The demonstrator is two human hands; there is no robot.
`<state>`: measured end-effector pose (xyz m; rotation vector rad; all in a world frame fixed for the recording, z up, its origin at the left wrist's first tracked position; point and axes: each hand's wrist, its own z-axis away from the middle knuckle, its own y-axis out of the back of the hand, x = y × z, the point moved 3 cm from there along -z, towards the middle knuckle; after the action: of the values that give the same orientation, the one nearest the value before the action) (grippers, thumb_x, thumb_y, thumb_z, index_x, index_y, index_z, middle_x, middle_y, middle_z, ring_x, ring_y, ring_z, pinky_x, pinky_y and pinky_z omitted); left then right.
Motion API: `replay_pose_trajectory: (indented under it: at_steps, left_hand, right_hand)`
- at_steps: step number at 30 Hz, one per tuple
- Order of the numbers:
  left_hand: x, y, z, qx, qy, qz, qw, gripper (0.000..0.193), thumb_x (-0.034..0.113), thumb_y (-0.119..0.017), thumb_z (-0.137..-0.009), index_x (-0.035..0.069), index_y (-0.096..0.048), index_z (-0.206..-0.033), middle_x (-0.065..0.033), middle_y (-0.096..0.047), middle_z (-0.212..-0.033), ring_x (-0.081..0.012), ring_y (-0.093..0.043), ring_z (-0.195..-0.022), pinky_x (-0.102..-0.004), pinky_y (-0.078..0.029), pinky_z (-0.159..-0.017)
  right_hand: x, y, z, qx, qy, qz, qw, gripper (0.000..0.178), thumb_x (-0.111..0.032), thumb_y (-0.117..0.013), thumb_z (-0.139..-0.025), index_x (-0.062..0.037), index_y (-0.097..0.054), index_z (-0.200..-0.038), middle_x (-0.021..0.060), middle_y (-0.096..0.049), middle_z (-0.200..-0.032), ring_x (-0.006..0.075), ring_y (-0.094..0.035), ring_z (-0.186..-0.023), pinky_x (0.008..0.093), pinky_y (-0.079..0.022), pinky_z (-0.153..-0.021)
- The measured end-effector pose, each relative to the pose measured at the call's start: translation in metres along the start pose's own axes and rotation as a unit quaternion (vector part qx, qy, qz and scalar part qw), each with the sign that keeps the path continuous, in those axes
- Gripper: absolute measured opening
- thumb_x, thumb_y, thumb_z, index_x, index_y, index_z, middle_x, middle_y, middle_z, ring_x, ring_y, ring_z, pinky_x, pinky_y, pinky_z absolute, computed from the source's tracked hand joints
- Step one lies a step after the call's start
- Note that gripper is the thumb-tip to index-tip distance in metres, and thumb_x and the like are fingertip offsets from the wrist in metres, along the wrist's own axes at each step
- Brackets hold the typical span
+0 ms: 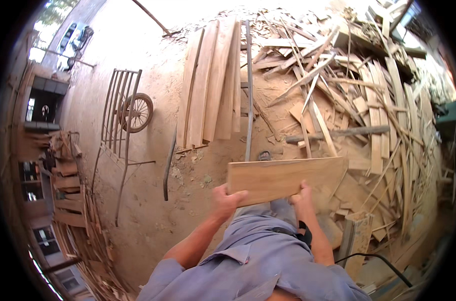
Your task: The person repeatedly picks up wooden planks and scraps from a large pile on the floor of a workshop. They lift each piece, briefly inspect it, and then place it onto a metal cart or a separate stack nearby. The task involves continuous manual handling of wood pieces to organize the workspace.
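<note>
A wide, light-brown wooden board (283, 176) is held out in front of my waist, lying crosswise. At its left end, my left hand (227, 200) grips the near edge with the thumb on top. My right hand (303, 194) holds the same near edge right of the middle, thumb on the face. Both hands' other fingers are mostly hidden beneath the wood. Beyond the board, several long planks (214, 83) lie stacked on a cart with metal handles (249, 95).
Piles of scrap wood (333, 95) cover the ground to the right. An upright wooden post (357, 241) stands near my right side. On the left are a second cart (121, 108) with a spoked wheel (137, 113) and stacked timber (70, 200) along the wall.
</note>
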<state>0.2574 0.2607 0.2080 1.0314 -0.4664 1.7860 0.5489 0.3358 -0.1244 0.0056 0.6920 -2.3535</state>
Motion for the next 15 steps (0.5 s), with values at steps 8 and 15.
replay_pose_trajectory:
  at_steps: [8,15]
  left_hand:
    - [-0.100,0.093,0.028,0.202,0.064,0.377,0.902,0.047,0.005,-0.072,-0.083,0.000,-0.056,-0.127,-0.0102,-0.065,-0.118,-0.0221,-0.064,-0.104,-0.0371,-0.051,-0.092]
    - [-0.080,0.107,-0.035,0.248,0.028,0.544,0.801,0.046,0.008,-0.069,-0.089,0.004,-0.052,-0.132,-0.0087,-0.063,-0.119,-0.0261,-0.062,-0.106,-0.0411,-0.052,-0.094]
  right_hand:
    - [0.063,-0.232,0.027,-0.164,-0.033,0.213,0.963,0.046,0.003,-0.058,-0.087,0.0023,-0.047,-0.131,0.0192,-0.056,-0.128,0.0315,-0.060,-0.113,0.0479,-0.054,-0.095]
    - [0.111,-0.445,0.035,-0.253,0.027,0.447,0.857,0.052,-0.002,-0.065,-0.084,0.0054,-0.045,-0.132,0.0149,-0.065,-0.114,0.0226,-0.067,-0.096,0.0360,-0.058,-0.084]
